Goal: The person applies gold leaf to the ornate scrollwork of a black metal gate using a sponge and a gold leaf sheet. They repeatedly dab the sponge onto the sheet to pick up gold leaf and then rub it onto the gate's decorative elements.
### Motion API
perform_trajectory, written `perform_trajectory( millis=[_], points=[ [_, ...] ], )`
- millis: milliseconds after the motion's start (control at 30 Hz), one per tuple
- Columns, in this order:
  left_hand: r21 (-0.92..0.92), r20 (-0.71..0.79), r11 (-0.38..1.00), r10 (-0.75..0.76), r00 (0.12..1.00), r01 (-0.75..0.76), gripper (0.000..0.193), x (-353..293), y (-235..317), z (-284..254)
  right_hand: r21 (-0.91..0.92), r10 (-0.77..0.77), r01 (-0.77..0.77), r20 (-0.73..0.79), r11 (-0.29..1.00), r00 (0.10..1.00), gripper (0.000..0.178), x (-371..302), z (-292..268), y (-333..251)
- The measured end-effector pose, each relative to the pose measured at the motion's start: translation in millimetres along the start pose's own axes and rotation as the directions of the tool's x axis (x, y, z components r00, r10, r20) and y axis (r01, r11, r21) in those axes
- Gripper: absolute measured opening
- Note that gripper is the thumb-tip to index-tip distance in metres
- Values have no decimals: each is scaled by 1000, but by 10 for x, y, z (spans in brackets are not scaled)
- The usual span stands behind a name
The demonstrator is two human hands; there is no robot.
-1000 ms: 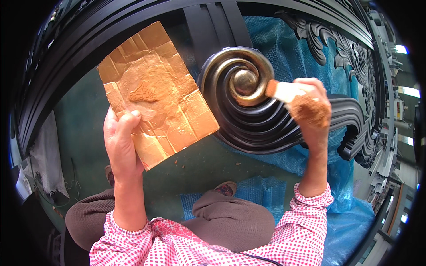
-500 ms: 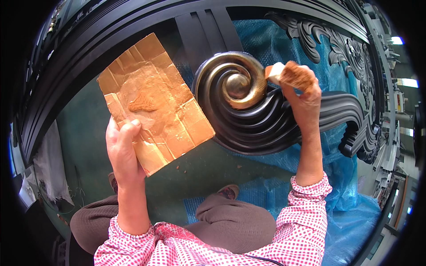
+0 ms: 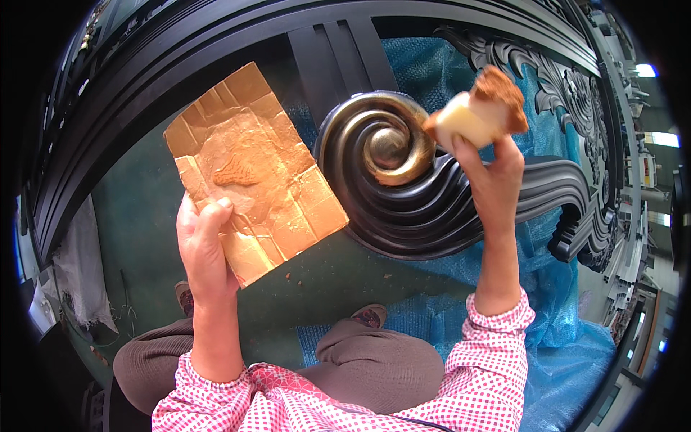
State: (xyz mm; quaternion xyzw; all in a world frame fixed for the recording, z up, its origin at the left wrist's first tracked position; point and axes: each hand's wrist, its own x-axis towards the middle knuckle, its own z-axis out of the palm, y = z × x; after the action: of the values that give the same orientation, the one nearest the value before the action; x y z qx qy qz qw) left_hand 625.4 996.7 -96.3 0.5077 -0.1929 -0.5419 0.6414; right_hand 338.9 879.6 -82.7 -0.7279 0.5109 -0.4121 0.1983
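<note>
My left hand grips the lower left edge of a creased cardboard sheet coated in gold paint, thumb on top. Between the fingers and thumb of my right hand is a sponge, pale cream in the middle and stained gold-brown at its ends. Its stained left corner is beside the right rim of a carved black scroll; whether they touch I cannot tell. Gold colour covers the scroll's inner spiral and round centre, while the outer ridges are black.
Blue bubble wrap lies behind and below the scroll's curved arm. Black leaf carvings stand at the far right. A long black moulding arches across the back. My crossed legs are on the green floor.
My right hand has turned the sponge, so its pale middle now shows more and its stained end points up. The cardboard sheet has shifted very slightly.
</note>
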Motion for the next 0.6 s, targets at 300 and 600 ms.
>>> perform_trajectory(
  millis=[300, 600],
  points=[
    [4, -41, 1000, 27, 999, -27, 38, 7, 20, -67, -135, 12, -1, 74, 991, 997, 26, 18, -29, -22],
    [-58, -30, 997, 44, 999, -46, 37, 34, 43, -165, -164, -77, 66, -61, 984, 995, 21, 48, 110, 17]
  ],
)
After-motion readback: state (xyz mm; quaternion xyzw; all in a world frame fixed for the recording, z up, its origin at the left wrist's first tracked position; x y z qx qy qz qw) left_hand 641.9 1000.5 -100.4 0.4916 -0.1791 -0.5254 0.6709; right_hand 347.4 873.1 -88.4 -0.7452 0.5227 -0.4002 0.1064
